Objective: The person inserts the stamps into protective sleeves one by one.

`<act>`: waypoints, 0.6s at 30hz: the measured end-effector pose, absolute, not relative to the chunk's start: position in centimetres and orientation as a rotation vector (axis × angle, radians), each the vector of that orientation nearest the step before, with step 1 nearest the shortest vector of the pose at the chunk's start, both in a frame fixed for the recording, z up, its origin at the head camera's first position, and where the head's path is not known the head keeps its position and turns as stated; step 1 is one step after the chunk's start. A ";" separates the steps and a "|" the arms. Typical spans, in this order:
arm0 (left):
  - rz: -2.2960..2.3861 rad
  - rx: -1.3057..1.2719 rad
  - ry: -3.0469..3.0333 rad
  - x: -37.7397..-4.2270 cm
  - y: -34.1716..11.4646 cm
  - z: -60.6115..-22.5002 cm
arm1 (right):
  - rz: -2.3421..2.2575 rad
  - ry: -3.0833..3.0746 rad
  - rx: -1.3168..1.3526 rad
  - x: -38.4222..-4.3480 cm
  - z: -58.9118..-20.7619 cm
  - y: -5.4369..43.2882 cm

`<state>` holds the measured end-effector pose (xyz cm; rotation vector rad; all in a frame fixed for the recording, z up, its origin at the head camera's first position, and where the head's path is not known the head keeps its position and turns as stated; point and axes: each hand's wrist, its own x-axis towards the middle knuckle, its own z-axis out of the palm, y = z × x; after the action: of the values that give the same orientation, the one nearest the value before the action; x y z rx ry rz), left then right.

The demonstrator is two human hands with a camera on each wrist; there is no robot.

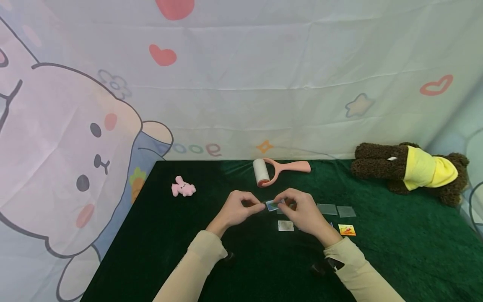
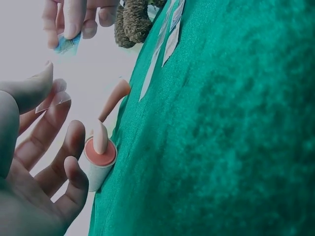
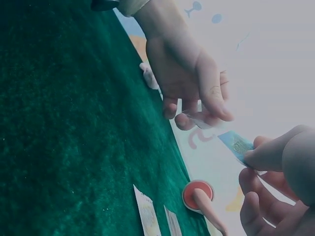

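From here I count two hands, one left hand (image 1: 241,206) and one right hand (image 1: 301,209), with one blue picture card (image 1: 271,205) and one piece of clear film (image 2: 61,99). The single desk (image 1: 151,251) carries two fully visible flat cards (image 1: 286,225) (image 1: 346,230) and two clear sleeves (image 1: 327,209) (image 1: 346,212); bits near the right hand are too hidden to count. I see one lint roller (image 1: 282,168) and two plush toys (image 1: 183,187) (image 1: 426,167). Three hearts (image 1: 162,55) mark one backdrop (image 1: 245,109).

Blue card (image 3: 235,146) in right fingers (image 3: 262,197)
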<state>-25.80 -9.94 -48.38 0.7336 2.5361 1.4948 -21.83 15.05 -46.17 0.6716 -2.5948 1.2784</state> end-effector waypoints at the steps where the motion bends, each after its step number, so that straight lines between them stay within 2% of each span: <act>1: 1.498 0.735 2.537 -25.8 -9.9 -48.4 | 1.282 -2.595 0.671 -21.8 -46.2 15.0; 11: 1.568 0.792 2.552 -25.3 -9.5 -48.0 | 1.296 -2.603 0.678 -21.8 -46.4 14.9; 18: 1.597 0.957 2.628 -25.1 -9.3 -48.0 | 1.308 -2.597 0.699 -21.7 -46.3 14.9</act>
<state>-25.14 -9.25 -48.01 0.9574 2.6280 1.5966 -21.73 14.88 -46.34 0.6994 -2.5965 1.3080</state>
